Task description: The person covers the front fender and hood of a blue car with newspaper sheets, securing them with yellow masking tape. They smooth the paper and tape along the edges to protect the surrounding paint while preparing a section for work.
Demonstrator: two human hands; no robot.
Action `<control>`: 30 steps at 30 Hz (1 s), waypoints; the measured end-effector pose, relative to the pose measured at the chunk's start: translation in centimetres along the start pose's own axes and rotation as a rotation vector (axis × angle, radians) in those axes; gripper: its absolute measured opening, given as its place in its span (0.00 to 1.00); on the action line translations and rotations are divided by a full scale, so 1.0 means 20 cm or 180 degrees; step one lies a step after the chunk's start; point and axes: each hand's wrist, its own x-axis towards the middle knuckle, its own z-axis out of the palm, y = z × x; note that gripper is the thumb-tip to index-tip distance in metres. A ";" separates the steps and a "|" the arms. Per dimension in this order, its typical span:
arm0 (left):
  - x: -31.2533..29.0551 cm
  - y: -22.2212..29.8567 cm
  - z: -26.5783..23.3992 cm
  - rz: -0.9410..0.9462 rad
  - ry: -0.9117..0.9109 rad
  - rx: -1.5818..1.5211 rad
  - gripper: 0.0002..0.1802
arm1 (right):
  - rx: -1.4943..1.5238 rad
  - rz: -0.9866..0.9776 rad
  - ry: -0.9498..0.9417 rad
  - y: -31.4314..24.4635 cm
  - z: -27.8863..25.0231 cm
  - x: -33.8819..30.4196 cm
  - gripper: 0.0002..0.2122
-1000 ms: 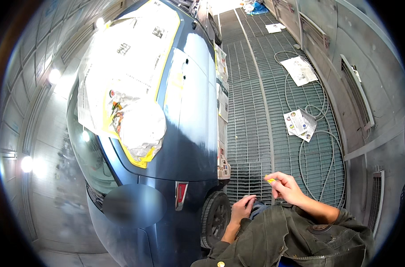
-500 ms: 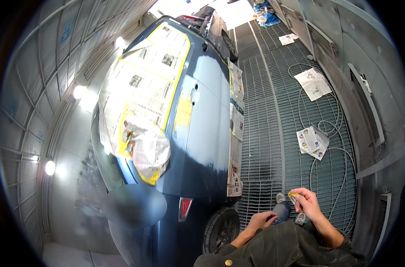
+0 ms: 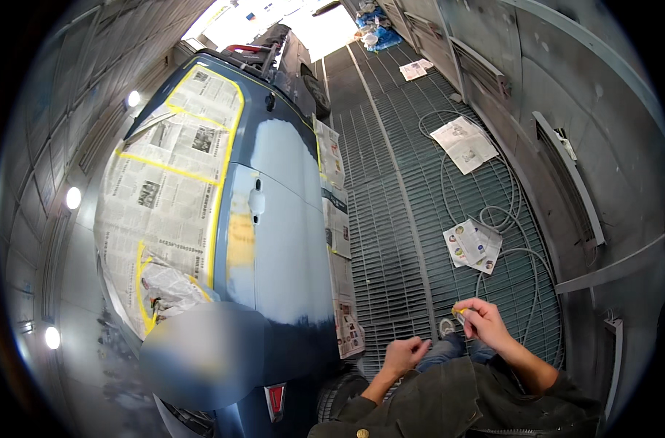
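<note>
My right hand (image 3: 486, 325) is in front of my body, above the grated floor. Its thumb and fingers pinch a small yellow-and-pale thing (image 3: 459, 312), too small to make out fully. Level with it on the left is my left hand (image 3: 405, 356), fingers curled in and thumb pointing right; nothing shows in it. To my left stands a dark blue car (image 3: 274, 379), its side patched with pale grey-blue primer (image 3: 296, 248). Newspaper (image 3: 164, 190) edged with yellow masking tape (image 3: 219, 212) covers its windows. Neither hand touches the car.
A grey hose (image 3: 518, 212) loops over the metal grating (image 3: 391, 241) on my right. Newspaper sheets (image 3: 464, 144) lie beside it. Metal wall panels (image 3: 566, 80) bound the right side. A blurred oval (image 3: 204, 355) hides part of the car near me.
The view has turned, so the car and floor sit further left in the picture. My right hand still pinches the yellow thing. My left hand now shows its thumb extended.
</note>
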 end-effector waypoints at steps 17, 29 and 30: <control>0.48 0.34 0.41 -0.1907 0.1423 -0.2623 0.12 | -0.0511 0.0598 -0.1135 -0.55 -0.53 0.56 0.15; 0.92 0.78 0.42 -0.1704 0.0920 -0.4200 0.22 | -0.1240 -0.0133 -0.1759 -0.59 -0.54 0.58 0.25; 0.91 0.79 0.43 -0.1725 0.0932 -0.4135 0.22 | -0.1218 -0.0294 -0.1780 -0.58 -0.55 0.58 0.25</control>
